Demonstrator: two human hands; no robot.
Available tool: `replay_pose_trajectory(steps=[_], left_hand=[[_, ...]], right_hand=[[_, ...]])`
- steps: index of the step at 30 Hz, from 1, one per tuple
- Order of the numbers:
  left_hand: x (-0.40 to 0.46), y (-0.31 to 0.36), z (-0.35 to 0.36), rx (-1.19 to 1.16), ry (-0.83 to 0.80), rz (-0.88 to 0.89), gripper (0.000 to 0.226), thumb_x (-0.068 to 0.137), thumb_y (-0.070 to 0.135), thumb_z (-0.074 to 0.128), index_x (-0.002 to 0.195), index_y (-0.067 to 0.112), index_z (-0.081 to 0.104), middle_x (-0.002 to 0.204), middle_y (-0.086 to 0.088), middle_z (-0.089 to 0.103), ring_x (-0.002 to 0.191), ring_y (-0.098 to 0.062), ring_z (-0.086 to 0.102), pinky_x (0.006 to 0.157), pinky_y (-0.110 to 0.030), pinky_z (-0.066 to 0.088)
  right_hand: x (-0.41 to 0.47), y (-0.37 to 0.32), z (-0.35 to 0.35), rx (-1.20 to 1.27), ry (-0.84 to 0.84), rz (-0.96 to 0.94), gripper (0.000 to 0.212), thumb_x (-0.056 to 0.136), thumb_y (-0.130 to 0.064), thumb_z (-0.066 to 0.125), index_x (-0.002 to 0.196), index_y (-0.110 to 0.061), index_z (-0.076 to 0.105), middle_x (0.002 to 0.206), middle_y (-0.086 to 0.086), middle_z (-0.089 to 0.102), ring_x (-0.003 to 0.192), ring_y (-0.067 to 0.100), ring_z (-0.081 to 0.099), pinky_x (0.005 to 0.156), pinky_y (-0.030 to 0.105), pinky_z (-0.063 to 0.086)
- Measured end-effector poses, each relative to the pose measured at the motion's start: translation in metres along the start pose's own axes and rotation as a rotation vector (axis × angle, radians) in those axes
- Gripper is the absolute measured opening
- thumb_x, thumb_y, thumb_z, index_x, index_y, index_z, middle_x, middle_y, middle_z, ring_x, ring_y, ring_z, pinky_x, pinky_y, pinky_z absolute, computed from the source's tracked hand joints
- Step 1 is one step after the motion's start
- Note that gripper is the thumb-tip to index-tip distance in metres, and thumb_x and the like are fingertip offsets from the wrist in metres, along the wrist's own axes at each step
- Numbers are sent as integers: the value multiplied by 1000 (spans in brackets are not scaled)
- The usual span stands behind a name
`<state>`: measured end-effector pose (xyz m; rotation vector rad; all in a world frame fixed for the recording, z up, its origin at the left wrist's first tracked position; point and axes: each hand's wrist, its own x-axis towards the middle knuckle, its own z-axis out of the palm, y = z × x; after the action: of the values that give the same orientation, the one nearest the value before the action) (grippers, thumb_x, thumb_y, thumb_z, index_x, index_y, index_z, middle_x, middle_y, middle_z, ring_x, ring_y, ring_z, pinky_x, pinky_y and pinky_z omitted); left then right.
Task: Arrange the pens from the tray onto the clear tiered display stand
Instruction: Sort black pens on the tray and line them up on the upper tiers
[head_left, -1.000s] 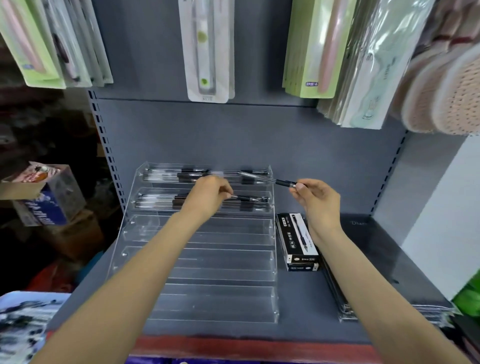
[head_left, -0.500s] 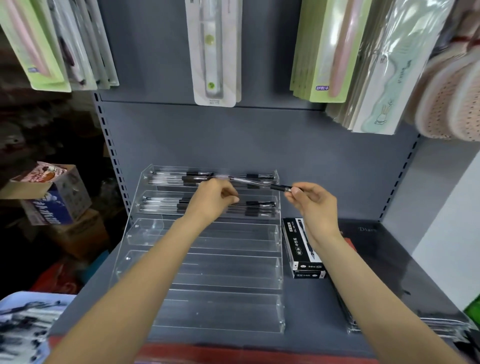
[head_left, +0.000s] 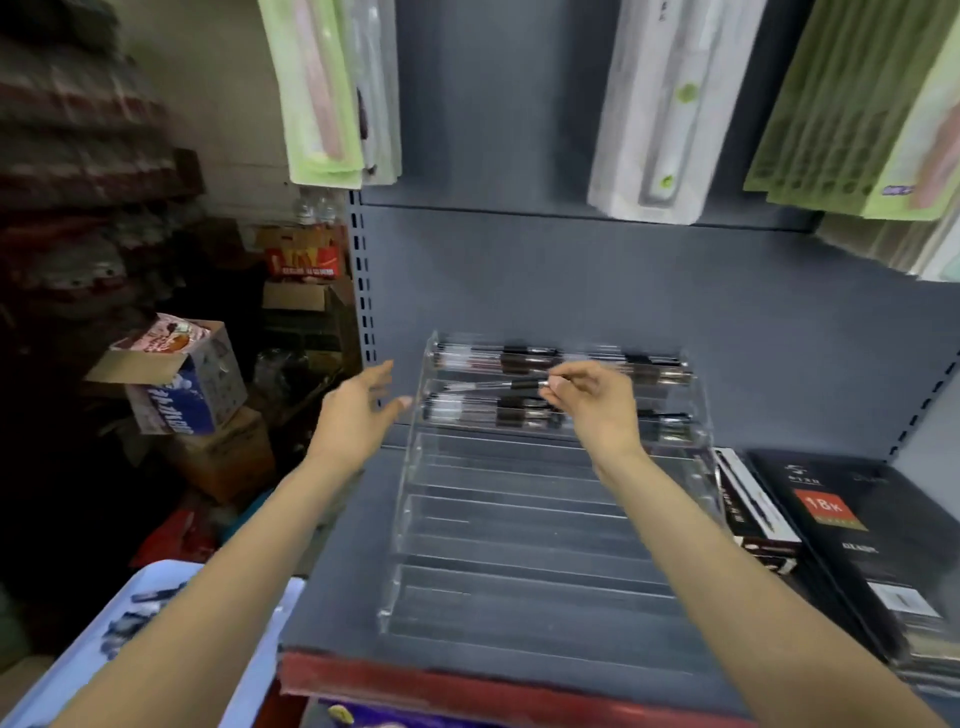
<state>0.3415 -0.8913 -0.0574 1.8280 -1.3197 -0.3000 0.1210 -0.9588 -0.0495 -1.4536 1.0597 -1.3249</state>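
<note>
Over the clear tiered stand (head_left: 545, 519), right hand (head_left: 592, 410) pinches a pen (head_left: 498, 385) level to drop into the second tier; left hand (head_left: 358, 415) hangs relaxed, grip released.

Scene is lit evenly from above and front; grey shelf back panel (head_left: 623, 291) is rendered mid-bright, no hard shadows. Left background with stacked cartons (head_left: 192, 395) is left dim, near black at the lower left. Motion blur is seen across the whole frame, strongest on hanging packages (head_left: 332, 93) and at the corners. Wide-angle distortion is evident: shelf uprights are bowed, edges stretched. Soft glare is caught on the clear display stand (head_left: 519, 519) tier edges. Fine print on the black boxes (head_left: 852, 525) is mostly unreadable.
</note>
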Motion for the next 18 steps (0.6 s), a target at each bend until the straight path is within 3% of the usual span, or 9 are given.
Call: replay_pose_trajectory(steps=[4,7,9,11,12,14,18], left_hand=[[9,-11,-11,-133,-195,44,55,87,19,63,138,13,43,126,-6,60,115,-17,56,97,-32,46],[11,-16,-8,-200,-290,91,58,86,18,65,139,14,41,125,-5,60,110,-11,54,95,-23,41],[12,-19,-4,-216,-291,105,57,85,17,66,138,15,44,125,-6,60,111,-14,56,96,-25,42],[12,-21,-2,-229,-268,106,55,84,15,67,135,16,47,123,-6,62,112,-16,58,99,-30,44],[11,-21,-1,-238,-262,107,54,84,13,67,134,17,49,122,-6,63,112,-17,58,100,-33,45],[9,-21,-1,-246,-263,110,52,84,11,66,133,17,50,123,-7,63,112,-17,58,101,-35,45],[9,-18,-2,-202,-256,105,52,85,13,66,134,18,49,123,-5,63,114,-17,58,99,-30,42]], right_hand=[[5,0,18,-220,34,-55,13,87,2,59,85,-9,64,86,11,67,75,24,69,85,33,55],[5,3,20,-228,81,-46,16,87,5,59,82,-10,63,81,11,65,74,29,67,89,42,54],[4,4,22,-225,102,-36,17,86,6,59,82,-10,63,80,10,64,72,28,66,88,43,54],[3,5,24,-260,113,-35,13,86,4,61,85,-8,64,85,12,65,70,22,66,85,33,55],[3,4,25,-312,112,-47,11,85,3,62,87,-7,66,86,11,65,70,19,65,81,22,55],[4,3,27,-477,105,-94,9,85,-2,64,91,-6,70,85,5,66,75,14,62,68,7,45],[12,2,27,-716,61,-125,10,85,-7,65,91,-6,73,90,3,70,83,15,61,73,14,37]])
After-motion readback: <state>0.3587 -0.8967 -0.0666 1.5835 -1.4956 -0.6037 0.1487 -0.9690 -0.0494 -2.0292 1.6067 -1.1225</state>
